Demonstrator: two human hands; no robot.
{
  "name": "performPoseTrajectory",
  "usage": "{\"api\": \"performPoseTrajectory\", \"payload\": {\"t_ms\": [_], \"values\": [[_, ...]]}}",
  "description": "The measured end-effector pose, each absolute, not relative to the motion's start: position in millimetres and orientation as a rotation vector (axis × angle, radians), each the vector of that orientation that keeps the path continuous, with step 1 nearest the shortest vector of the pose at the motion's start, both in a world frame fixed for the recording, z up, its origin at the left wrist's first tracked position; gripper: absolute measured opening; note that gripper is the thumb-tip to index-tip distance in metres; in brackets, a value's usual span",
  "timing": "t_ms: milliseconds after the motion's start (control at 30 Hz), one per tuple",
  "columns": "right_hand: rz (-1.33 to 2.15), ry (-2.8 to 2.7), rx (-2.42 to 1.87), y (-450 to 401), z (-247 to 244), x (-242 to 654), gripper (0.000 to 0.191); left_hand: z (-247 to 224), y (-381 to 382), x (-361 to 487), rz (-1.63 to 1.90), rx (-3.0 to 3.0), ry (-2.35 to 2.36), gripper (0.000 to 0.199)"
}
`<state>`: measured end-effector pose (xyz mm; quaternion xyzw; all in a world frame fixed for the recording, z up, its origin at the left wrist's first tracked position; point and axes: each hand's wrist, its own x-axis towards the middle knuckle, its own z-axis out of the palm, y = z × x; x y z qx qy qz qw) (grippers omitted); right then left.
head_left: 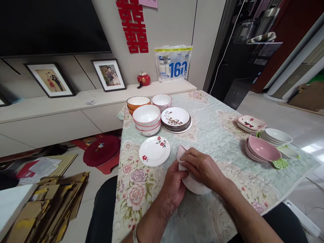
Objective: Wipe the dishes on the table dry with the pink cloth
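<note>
So a white plate (197,186) is being held at its rim by the left hand (174,182), thumb and fingers clamped on it. A pale cloth (181,154) is pinched in the right hand (202,165), fingers bunched, pressed against the plate just under that palm. Beyond the left hand, a flower-print plate (155,151) is laid flat, with stacked white bowls (146,115) and brown-patterned plates (176,117) parked farther off.
</note>
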<state>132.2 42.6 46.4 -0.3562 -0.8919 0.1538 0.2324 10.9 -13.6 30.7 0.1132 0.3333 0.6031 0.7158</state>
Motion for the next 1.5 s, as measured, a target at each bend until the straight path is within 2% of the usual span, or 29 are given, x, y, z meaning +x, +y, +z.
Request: {"api": "performPoseTrajectory", "payload": {"t_ms": [133, 300, 533, 733, 900, 1133, 1367, 1500], "values": [[0.445, -2.347, -1.115, 58.7, 41.8, 144.5, 0.021, 31.2, -12.8, 9.1, 1.314, 0.248, 0.769, 0.045], [0.638, -2.230, -1.274, 66.2, 38.6, 152.4, 0.025, 30.0, -13.2, 5.5, 1.314, 0.268, 0.708, 0.050], [0.546, -2.169, -1.387, 65.8, 34.2, 151.8, 0.025, 29.8, -11.9, 7.9, 1.365, 0.238, 0.691, 0.062], [0.345, -2.360, -1.075, 53.4, 45.2, 140.1, 0.023, 32.9, -14.8, 11.0, 1.315, 0.243, 0.701, 0.059], [0.421, -2.501, -0.771, 44.4, 56.0, 133.0, 0.022, 30.7, -16.3, 11.2, 1.287, 0.273, 0.673, 0.055], [0.461, -2.316, -1.164, 64.6, 38.3, 152.4, 0.020, 35.4, -15.9, 9.7, 1.259, 0.267, 0.707, 0.060], [0.496, -2.419, -0.872, 51.2, 48.5, 139.6, 0.017, 36.9, -16.8, 10.2, 1.268, 0.269, 0.751, 0.054], [0.587, -2.355, -0.916, 58.4, 44.9, 145.9, 0.018, 37.2, -17.2, 10.0, 1.261, 0.281, 0.751, 0.049]]}}
